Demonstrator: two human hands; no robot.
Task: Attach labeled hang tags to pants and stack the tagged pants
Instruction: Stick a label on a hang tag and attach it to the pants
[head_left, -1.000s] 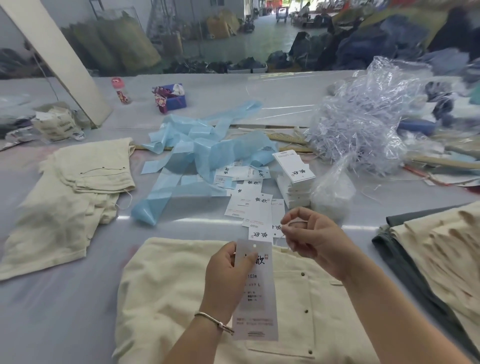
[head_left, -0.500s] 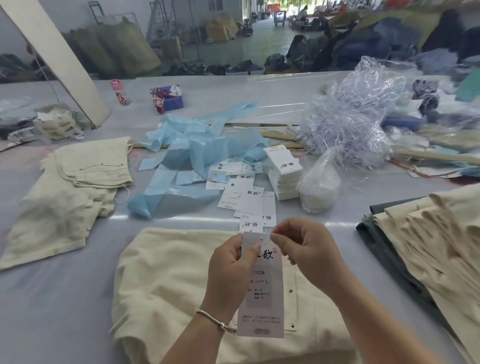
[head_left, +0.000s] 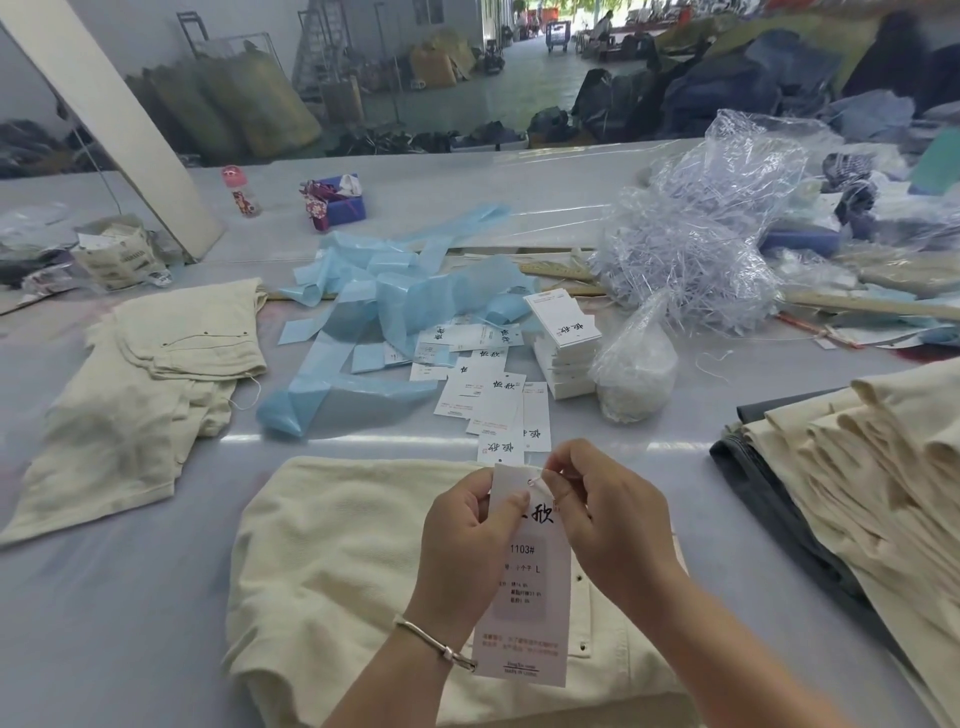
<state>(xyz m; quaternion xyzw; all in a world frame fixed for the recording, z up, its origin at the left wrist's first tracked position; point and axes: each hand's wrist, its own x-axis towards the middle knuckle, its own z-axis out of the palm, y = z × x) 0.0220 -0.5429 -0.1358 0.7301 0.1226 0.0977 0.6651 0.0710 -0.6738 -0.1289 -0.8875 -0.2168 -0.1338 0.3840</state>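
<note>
Since a moment ago our right hand (head_left: 602, 514) has closed in on the hang tag (head_left: 530, 587); its fingers pinch the tag's top, left hand (head_left: 462, 540) grips its edge, above the cream pants (head_left: 332, 571) on the bench (head_left: 104, 623).

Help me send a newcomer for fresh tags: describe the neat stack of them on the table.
Start at the crinkled clear plastic heap. Just left of the small clear bag below it stands the tag stack, squared and piled high, unlike the loose tags scattered flat beside it.
</note>
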